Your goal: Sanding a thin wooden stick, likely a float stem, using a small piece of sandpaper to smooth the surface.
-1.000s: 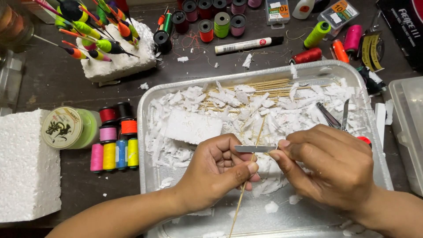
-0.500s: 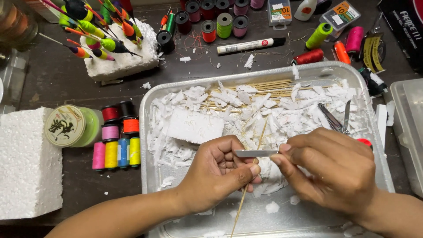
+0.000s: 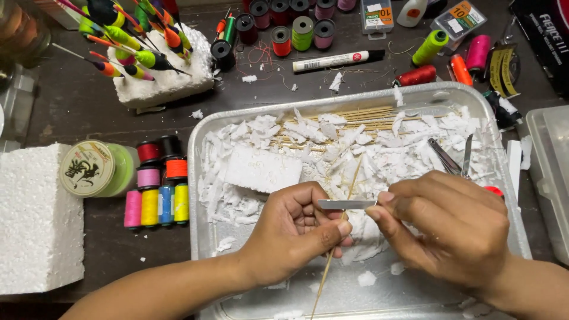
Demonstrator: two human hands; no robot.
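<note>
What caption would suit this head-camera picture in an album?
Left hand holds a thin stick while right hand lays a blade across it, over a tray of foam shavings.

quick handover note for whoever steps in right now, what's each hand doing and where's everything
Left hand: closed on a thin wooden skewer with a piece of white foam on it, over the metal tray.
Right hand: pinching a flat silver razor blade, held level across the skewer.
Rectangular metal tray: full of white foam shavings, a flat white foam slab, a row of spare bamboo skewers at the far side, and steel scissors at the right.
Done: much foam already shaved.
Left: the piece on the skewer is under the blade; its shape is hidden by the fingers.
</note>
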